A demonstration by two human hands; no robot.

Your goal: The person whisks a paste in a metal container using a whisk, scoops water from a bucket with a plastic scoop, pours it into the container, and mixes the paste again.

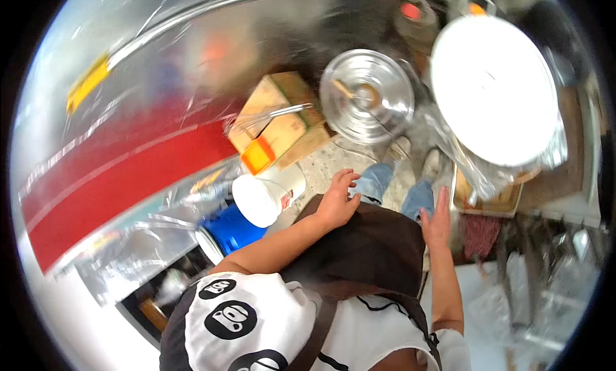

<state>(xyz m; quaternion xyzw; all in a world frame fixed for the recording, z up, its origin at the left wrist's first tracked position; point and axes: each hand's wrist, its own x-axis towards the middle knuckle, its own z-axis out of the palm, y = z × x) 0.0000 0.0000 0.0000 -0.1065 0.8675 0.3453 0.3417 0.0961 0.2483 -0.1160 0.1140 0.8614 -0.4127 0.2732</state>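
Observation:
My left hand (339,201) hovers over the lap part of a dark brown apron (359,246). Its fingers are loosely bent and apart, with nothing in them. On the other side of the apron, my right hand (437,222) is held with fingers stretched out, also holding nothing. Left of my left hand is a white bucket (260,198), tilted in view. Beyond it, a wire whisk (269,116) and an orange square container (258,155) rest on a wooden box (285,137). A round shiny metal lid (366,108) lies ahead of my hands, with a wooden-looking piece on it.
A large white round surface (494,88) stands at the right, with clear plastic (475,172) hanging around its edge. A blue tub (231,230) is at lower left. Along the left runs a red panel (128,185). Blurred items with a red cap (410,11) stand at the back.

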